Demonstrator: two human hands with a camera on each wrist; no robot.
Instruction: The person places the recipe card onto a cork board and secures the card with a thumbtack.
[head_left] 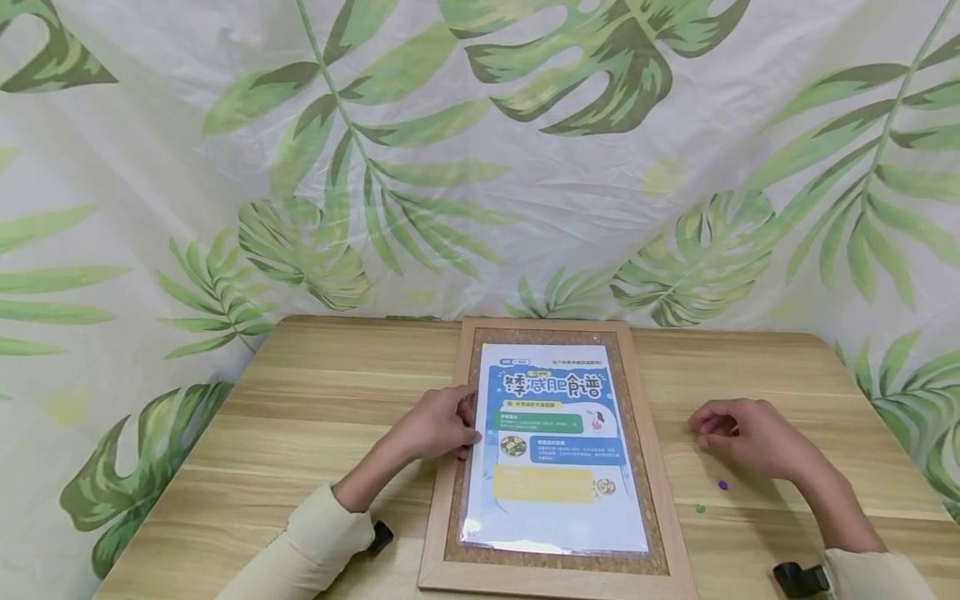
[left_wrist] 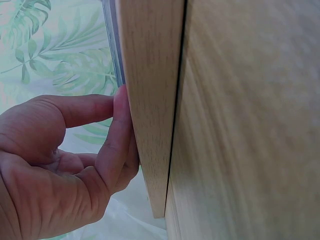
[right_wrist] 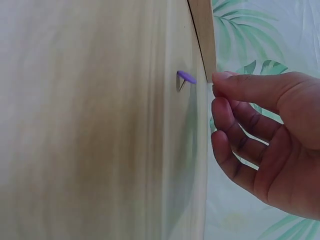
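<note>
A poster (head_left: 555, 450) with Chinese print and coloured panels lies on a wood-framed corkboard (head_left: 663, 500). My left hand (head_left: 442, 423) pinches the poster's left edge between thumb and fingers, beside the wooden frame (left_wrist: 152, 100). Just how the fingertips meet the sheet is partly hidden. To the right of the board my right hand (head_left: 750, 433) hovers above the table, fingers loosely curled, with nothing visible in them. Near it lie a purple thumbtack (head_left: 723, 484) and a green thumbtack (head_left: 701, 507). In the right wrist view the purple thumbtack (right_wrist: 186, 77) shows its flat head and metal point.
A yellow tack (head_left: 486, 345) sits at the poster's top left corner, and a small pale spot (head_left: 596, 337) shows above its top right. The wooden table (head_left: 330, 367) reaches back to a leaf-patterned cloth (head_left: 420, 167). Black devices (head_left: 801, 579) are on both wrists.
</note>
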